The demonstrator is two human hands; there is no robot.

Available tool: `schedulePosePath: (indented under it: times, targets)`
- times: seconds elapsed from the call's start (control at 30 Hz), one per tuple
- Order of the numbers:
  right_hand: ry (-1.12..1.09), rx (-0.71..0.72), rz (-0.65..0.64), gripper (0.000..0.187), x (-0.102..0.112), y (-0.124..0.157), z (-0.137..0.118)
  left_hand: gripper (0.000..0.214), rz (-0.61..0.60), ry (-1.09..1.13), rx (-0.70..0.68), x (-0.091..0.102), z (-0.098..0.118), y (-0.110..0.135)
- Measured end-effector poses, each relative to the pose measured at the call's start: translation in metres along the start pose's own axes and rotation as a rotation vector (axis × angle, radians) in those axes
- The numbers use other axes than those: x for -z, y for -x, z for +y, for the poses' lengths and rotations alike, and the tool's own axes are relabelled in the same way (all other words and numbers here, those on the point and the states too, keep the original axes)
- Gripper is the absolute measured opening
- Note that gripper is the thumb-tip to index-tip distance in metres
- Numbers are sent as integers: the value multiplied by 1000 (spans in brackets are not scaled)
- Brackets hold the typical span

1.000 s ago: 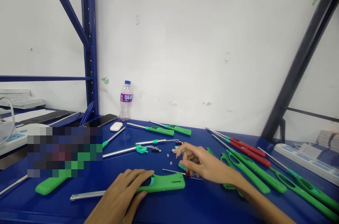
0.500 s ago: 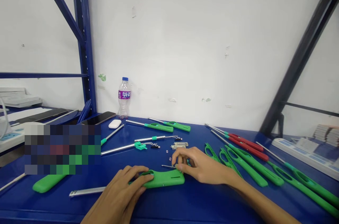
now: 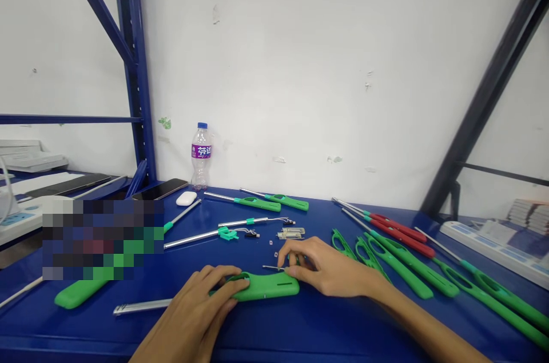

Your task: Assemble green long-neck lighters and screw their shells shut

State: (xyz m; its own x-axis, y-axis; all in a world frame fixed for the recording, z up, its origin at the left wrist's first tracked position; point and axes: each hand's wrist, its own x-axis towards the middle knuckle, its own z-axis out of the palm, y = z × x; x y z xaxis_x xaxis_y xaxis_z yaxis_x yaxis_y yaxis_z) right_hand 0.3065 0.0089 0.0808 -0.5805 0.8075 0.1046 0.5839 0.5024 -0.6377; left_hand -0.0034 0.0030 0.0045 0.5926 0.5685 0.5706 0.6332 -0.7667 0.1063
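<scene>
A green plastic lighter handle (image 3: 266,286) with a metal tube (image 3: 141,307) lies on the blue table (image 3: 300,328) near its front edge. My left hand (image 3: 201,306) rests on the handle's left end, fingers curled over it. My right hand (image 3: 319,268) sits at the handle's right end, fingertips pinched on a small part I cannot make out, beside a thin metal pin (image 3: 271,267).
Small metal parts (image 3: 290,232) and part-built lighter tubes (image 3: 223,234) lie behind my hands. Green long lighters (image 3: 412,277) and red ones (image 3: 390,231) lie to the right. A water bottle (image 3: 201,156), earbud case (image 3: 186,198) and phone (image 3: 159,189) stand at the back left. A power strip (image 3: 493,246) sits far right.
My right hand drew back from the small parts toward me and settled at the right end of the green handle. The left hand stayed on the handle.
</scene>
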Motion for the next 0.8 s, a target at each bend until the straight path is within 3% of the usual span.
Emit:
schedulePosePath:
  times: [0.23, 0.47, 0.67, 0.8]
  targets:
    - [68, -24, -10, 14, 0, -2, -2, 40, 24, -10, -20, -1, 2, -2]
    - [223, -115, 101, 29, 18, 7, 2, 39, 48, 17, -16, 2, 4, -5]
    - [329, -201, 4, 34, 33, 17, 13, 39, 62, 26, -14, -1, 1, -3]
    - [337, -176, 19, 32, 32, 18, 13, 39, 23, -8, -17, -2, -1, -1]
